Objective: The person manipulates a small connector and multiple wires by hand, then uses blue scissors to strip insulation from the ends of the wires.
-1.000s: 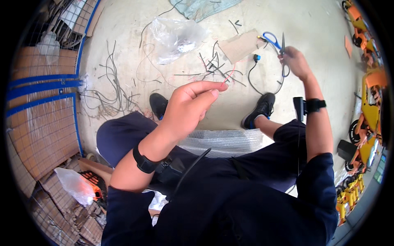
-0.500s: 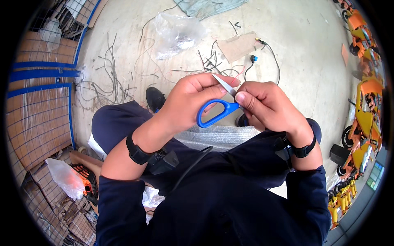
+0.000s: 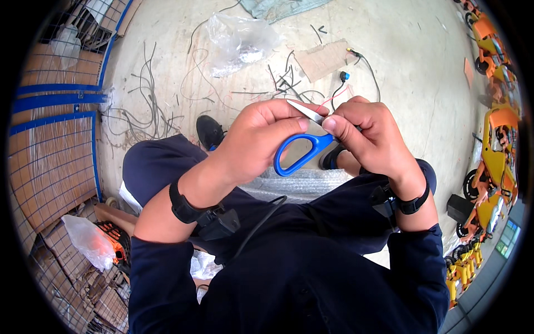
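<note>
A pair of scissors (image 3: 303, 155) with a blue handle is held between my hands over my lap. Its pale blade points up and left. My right hand (image 3: 370, 133) is closed, its thumb and fingers pinching the scissors near the pivot. Closed too is my left hand (image 3: 253, 136), its thumb tip and forefinger against the blade; what lies between its fingers is hidden. A thin red wire (image 3: 337, 96) runs to the fingertips beside the blade. Just beyond the hands, a black cable with a blue-ended connector (image 3: 344, 76) leads down toward them.
Cut black cables (image 3: 149, 106) and short pieces litter the floor, with a clear plastic bag (image 3: 242, 42) and a cardboard piece (image 3: 322, 60). A blue-framed mesh cage (image 3: 53, 161) stands left. Yellow-orange wheeled machines (image 3: 495, 147) line the right. Bubble wrap (image 3: 297, 186) lies between my legs.
The scissors have shifted slightly right and their handle has tilted lower. My right hand has turned and risen a little. More of the red wire shows beyond the fingers.
</note>
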`<action>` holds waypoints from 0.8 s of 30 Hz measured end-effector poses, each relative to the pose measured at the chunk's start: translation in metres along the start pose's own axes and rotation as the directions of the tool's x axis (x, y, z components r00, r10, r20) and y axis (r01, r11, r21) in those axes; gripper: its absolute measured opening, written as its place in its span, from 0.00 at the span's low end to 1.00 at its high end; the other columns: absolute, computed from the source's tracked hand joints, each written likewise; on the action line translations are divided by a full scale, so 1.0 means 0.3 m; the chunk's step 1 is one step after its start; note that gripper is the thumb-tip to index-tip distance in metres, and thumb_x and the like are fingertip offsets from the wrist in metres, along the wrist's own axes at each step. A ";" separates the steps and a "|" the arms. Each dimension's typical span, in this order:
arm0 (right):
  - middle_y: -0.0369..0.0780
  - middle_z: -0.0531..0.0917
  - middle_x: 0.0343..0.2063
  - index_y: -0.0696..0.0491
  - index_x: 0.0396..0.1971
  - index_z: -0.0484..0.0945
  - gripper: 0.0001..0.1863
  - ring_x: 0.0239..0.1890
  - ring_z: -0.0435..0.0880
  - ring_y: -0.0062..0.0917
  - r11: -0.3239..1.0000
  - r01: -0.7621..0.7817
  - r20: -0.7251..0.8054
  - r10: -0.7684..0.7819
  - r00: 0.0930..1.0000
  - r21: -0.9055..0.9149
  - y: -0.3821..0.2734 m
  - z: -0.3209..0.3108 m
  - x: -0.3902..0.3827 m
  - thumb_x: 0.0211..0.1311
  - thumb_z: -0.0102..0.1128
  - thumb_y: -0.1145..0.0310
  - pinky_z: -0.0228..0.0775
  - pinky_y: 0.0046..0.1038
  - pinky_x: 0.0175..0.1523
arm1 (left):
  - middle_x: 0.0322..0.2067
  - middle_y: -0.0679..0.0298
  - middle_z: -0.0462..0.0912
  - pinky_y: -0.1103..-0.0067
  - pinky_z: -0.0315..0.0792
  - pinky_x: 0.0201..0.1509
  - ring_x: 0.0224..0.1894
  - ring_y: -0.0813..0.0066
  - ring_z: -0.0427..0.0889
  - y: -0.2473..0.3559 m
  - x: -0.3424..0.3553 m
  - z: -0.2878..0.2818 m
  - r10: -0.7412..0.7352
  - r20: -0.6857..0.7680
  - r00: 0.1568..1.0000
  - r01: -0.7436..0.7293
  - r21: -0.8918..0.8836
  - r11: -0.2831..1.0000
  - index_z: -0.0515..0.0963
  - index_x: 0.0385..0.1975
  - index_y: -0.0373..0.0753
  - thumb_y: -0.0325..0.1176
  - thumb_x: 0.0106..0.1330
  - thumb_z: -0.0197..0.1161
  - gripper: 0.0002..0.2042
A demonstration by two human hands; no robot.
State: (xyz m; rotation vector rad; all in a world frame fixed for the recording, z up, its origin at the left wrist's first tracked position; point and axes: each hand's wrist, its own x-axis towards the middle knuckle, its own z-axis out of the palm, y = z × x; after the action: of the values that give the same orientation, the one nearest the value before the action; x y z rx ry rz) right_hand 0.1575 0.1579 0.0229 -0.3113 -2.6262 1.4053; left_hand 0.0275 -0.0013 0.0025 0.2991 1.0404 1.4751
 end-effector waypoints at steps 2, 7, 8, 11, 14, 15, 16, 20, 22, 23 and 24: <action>0.40 0.69 0.10 0.56 0.15 0.75 0.17 0.14 0.64 0.30 0.999 0.047 -0.021 -0.047 0.999 -0.018 0.004 0.001 0.001 0.61 0.60 0.64 0.61 0.28 0.30 | 0.35 0.58 0.81 0.91 0.58 0.15 0.14 0.91 0.65 0.007 -0.004 -0.004 0.005 0.026 1.000 -0.006 0.009 1.000 0.75 0.46 0.27 0.24 0.65 0.51 0.13; 0.38 0.71 0.11 0.55 0.18 0.77 0.14 0.17 0.66 0.30 0.994 0.111 -0.030 -0.111 0.993 0.004 0.003 -0.014 -0.005 0.61 0.61 0.64 0.62 0.27 0.33 | 0.49 0.53 0.78 0.92 0.63 0.18 0.15 0.90 0.68 0.013 -0.008 -0.018 0.003 0.108 0.994 -0.007 0.032 0.999 0.74 0.48 0.26 0.21 0.64 0.48 0.14; 0.38 0.72 0.11 0.55 0.19 0.78 0.14 0.17 0.67 0.29 0.993 0.113 -0.022 -0.113 0.993 0.024 0.001 -0.017 -0.005 0.61 0.61 0.64 0.62 0.26 0.34 | 0.50 0.53 0.78 0.92 0.63 0.19 0.15 0.90 0.69 0.013 -0.010 -0.019 0.004 0.123 0.992 -0.008 0.033 0.999 0.74 0.49 0.26 0.21 0.64 0.48 0.15; 0.37 0.73 0.12 0.55 0.20 0.79 0.13 0.19 0.68 0.27 0.991 0.106 0.006 -0.107 0.994 0.086 0.001 -0.025 -0.008 0.61 0.61 0.64 0.63 0.26 0.34 | 0.52 0.53 0.77 0.93 0.65 0.20 0.16 0.89 0.70 0.017 -0.019 -0.014 -0.005 0.153 0.988 0.003 0.011 1.000 0.72 0.52 0.26 0.20 0.63 0.47 0.17; 0.36 0.74 0.14 0.56 0.21 0.79 0.13 0.20 0.69 0.23 0.982 0.059 0.041 -0.067 0.997 0.178 0.004 -0.032 -0.014 0.62 0.60 0.64 0.64 0.25 0.33 | 0.54 0.54 0.75 0.93 0.66 0.21 0.17 0.89 0.72 0.032 -0.031 -0.015 -0.051 0.190 0.980 0.053 -0.002 0.999 0.71 0.54 0.27 0.19 0.63 0.46 0.18; 0.36 0.75 0.14 0.56 0.22 0.79 0.13 0.20 0.69 0.22 0.973 0.035 0.049 -0.048 0.998 0.226 0.005 -0.033 -0.017 0.63 0.60 0.64 0.64 0.25 0.32 | 0.55 0.54 0.74 0.93 0.65 0.20 0.17 0.88 0.72 0.027 -0.033 -0.016 -0.050 0.192 0.980 0.053 -0.013 0.998 0.71 0.54 0.27 0.19 0.63 0.46 0.19; 0.35 0.75 0.14 0.57 0.22 0.80 0.13 0.20 0.69 0.21 0.962 0.011 0.059 -0.028 0.998 0.274 0.005 -0.033 -0.019 0.63 0.59 0.64 0.64 0.24 0.31 | 0.56 0.54 0.74 0.92 0.65 0.20 0.17 0.88 0.72 0.021 -0.034 -0.021 -0.038 0.211 0.977 0.050 -0.050 0.998 0.70 0.54 0.27 0.19 0.63 0.45 0.19; 0.34 0.74 0.15 0.57 0.23 0.79 0.14 0.20 0.69 0.20 0.922 -0.157 0.124 0.120 0.985 0.353 -0.004 -0.046 -0.022 0.63 0.59 0.64 0.63 0.24 0.30 | 0.60 0.55 0.69 0.91 0.64 0.21 0.18 0.86 0.73 -0.010 -0.031 -0.032 0.016 0.259 0.966 0.042 -0.219 0.975 0.68 0.56 0.27 0.20 0.64 0.45 0.19; 0.34 0.73 0.14 0.56 0.22 0.79 0.13 0.19 0.69 0.22 0.939 -0.163 0.099 0.139 0.985 0.304 -0.003 -0.041 -0.015 0.63 0.59 0.64 0.62 0.24 0.32 | 0.60 0.55 0.69 0.90 0.64 0.21 0.19 0.87 0.72 -0.025 -0.022 -0.014 0.011 0.211 0.977 0.040 -0.235 0.971 0.67 0.57 0.26 0.21 0.65 0.46 0.19; 0.35 0.72 0.14 0.56 0.22 0.79 0.13 0.19 0.68 0.23 0.973 -0.060 0.077 0.044 0.996 0.224 0.006 -0.042 -0.011 0.63 0.59 0.64 0.62 0.24 0.33 | 0.59 0.55 0.69 0.90 0.64 0.22 0.19 0.87 0.71 -0.029 -0.020 -0.011 0.012 0.200 0.980 0.038 -0.242 0.969 0.66 0.57 0.26 0.21 0.66 0.46 0.19; 0.35 0.72 0.13 0.55 0.22 0.79 0.13 0.18 0.68 0.24 0.989 0.044 0.063 -0.053 0.997 0.140 0.021 -0.042 -0.006 0.63 0.59 0.64 0.62 0.25 0.34 | 0.56 0.55 0.72 0.90 0.64 0.22 0.19 0.88 0.70 -0.030 -0.018 -0.014 0.020 0.216 0.976 0.036 -0.248 0.968 0.66 0.58 0.26 0.22 0.66 0.46 0.19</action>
State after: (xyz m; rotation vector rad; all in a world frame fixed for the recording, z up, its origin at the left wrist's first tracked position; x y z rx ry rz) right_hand 0.1628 0.1711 0.0246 -0.1851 -2.5513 1.5979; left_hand 0.0317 -0.0094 -0.0044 0.2673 0.6706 1.5110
